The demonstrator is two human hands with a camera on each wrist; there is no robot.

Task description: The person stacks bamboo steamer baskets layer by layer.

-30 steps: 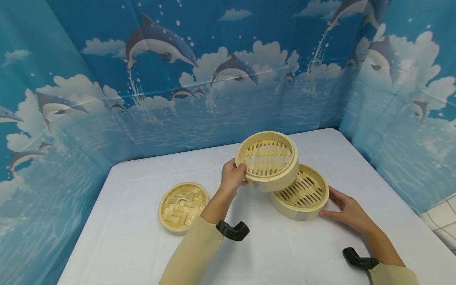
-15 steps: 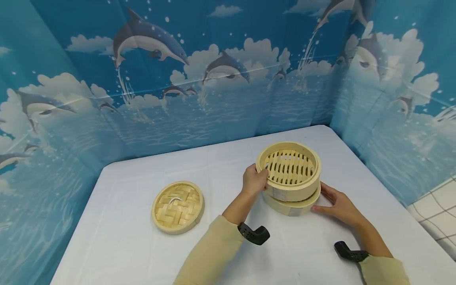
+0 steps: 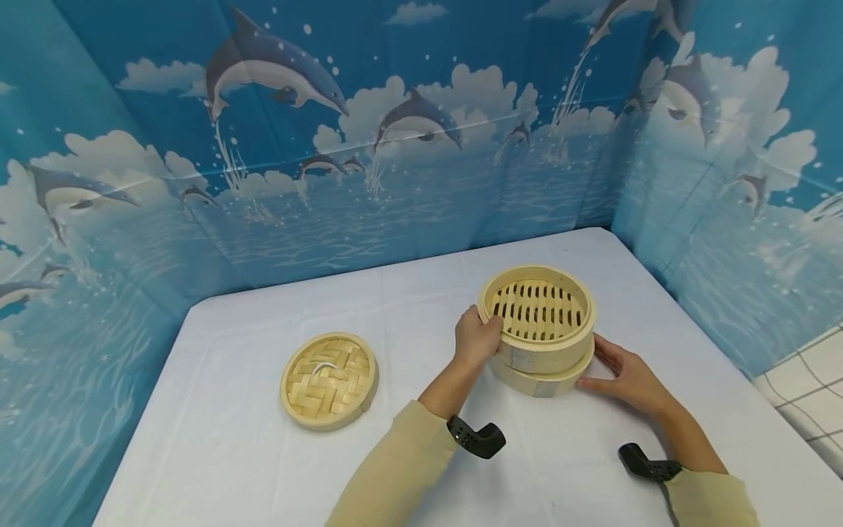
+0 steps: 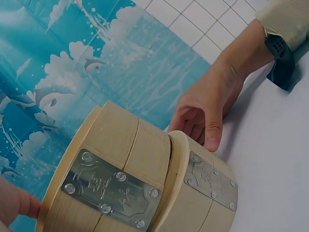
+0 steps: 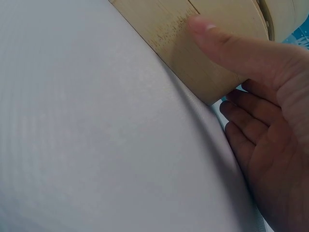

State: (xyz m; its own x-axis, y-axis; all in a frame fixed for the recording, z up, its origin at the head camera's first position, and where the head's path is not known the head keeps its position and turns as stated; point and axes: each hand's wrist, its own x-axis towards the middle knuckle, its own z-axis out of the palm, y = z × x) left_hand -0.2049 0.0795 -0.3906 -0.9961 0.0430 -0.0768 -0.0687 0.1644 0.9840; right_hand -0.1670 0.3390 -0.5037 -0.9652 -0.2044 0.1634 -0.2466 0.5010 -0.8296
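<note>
Head view is giving me both bare hands working at the right part of a white surface (image 3: 230, 454). On my left side, the left hand (image 3: 476, 338) is grasping the upper bamboo steamer basket (image 3: 553, 356) by its near left rim, thumb lying over the edge. That basket is sitting atop the lower bamboo steamer basket (image 3: 568, 382), slightly out of line with it; I am not managing to tell whether it is fully seated. Right hand (image 3: 626, 379) is holding the lower basket's right side: through the right wrist camera I am seeing the thumb pressing its wall, the other fingers curving around behind. Left wrist view is showing me a metal plate (image 4: 113, 191) on the upper wall and a second plate (image 4: 212, 181) on the lower one, with a narrow dark gap running between the baskets. Well apart, toward the left, a woven lid (image 3: 329, 382) is lying with its pale loop handle (image 3: 323, 367) facing up. Behind everything, a dolphin-printed curtain (image 3: 408, 219) is hanging.
</note>
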